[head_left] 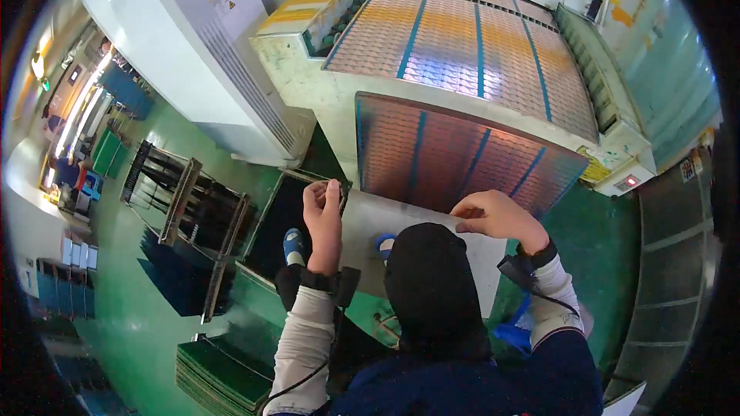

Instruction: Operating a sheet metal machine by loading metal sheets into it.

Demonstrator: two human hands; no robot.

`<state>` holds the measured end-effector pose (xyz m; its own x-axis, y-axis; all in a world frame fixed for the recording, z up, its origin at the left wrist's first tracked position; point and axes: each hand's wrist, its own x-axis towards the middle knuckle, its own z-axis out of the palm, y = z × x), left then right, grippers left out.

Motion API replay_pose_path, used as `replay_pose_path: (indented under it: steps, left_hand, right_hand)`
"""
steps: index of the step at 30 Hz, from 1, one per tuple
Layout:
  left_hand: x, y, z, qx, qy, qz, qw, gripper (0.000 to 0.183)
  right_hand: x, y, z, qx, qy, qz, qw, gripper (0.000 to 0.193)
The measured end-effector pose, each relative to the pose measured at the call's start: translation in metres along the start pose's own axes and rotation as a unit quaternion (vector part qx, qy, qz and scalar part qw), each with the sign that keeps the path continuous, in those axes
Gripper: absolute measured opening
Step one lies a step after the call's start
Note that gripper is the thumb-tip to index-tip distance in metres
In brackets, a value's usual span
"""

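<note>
The left hand (324,212) and right hand (497,216) each pinch an opposite edge of a pale sheet (370,231) at centre frame, keeping it flat beneath the copper-coloured panel (455,158) hanging off the machine bed (308,77).

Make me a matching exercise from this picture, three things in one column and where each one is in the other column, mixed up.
Things:
1. white sheet
2. copper panel
3. stack of green boards

Places:
A. on the floor, lower left
B. held at its top edge by left hand and right hand
C. leaning against the machine, behind the sheet

Pairs: 1-B, 2-C, 3-A
</note>
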<state>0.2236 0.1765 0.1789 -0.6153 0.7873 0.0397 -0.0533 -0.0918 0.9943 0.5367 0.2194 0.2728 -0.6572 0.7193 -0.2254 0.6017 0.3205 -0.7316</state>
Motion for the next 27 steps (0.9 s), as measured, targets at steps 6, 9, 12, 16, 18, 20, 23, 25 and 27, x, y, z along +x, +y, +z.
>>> replay_pose_path:
  steps: [6,9,12,16,18,20,23,25,27]
  left_hand:
    - [0.002,-0.005,0.001,-0.014,-0.006,0.001,1.000,0.023]
    - [0.002,-0.005,0.001,-0.011,-0.006,-0.002,1.000,0.023]
    - [0.002,-0.005,-0.001,-0.009,-0.010,0.002,1.000,0.022]
    - [0.000,-0.003,-0.001,-0.020,-0.013,-0.001,1.000,0.021]
    - [0.000,-0.004,0.000,-0.022,-0.014,0.001,1.000,0.021]
    - [-0.002,-0.002,0.000,-0.022,-0.015,0.006,1.000,0.021]
    - [0.000,-0.005,-0.002,-0.010,-0.014,0.010,1.000,0.020]
    - [-0.001,-0.003,-0.002,-0.007,-0.010,0.007,1.000,0.021]
    - [-0.001,-0.003,-0.001,-0.007,-0.008,0.007,1.000,0.021]
  right_hand:
    - [0.004,0.017,0.004,-0.074,0.063,-0.057,0.994,0.020]
    - [0.008,0.021,0.007,-0.107,0.098,-0.075,0.987,0.017]
    - [0.011,0.022,0.011,-0.156,0.107,-0.049,0.981,0.016]
    - [0.013,0.022,0.012,-0.200,0.095,-0.016,0.975,0.016]
    - [0.013,0.020,0.011,-0.197,0.094,-0.015,0.976,0.016]
    - [0.013,0.018,0.010,-0.185,0.099,-0.014,0.978,0.017]
    - [0.014,0.021,0.010,-0.191,0.096,-0.028,0.976,0.018]
    - [0.015,0.018,0.010,-0.184,0.089,-0.014,0.979,0.019]
    - [0.015,0.016,0.009,-0.179,0.085,-0.006,0.980,0.019]
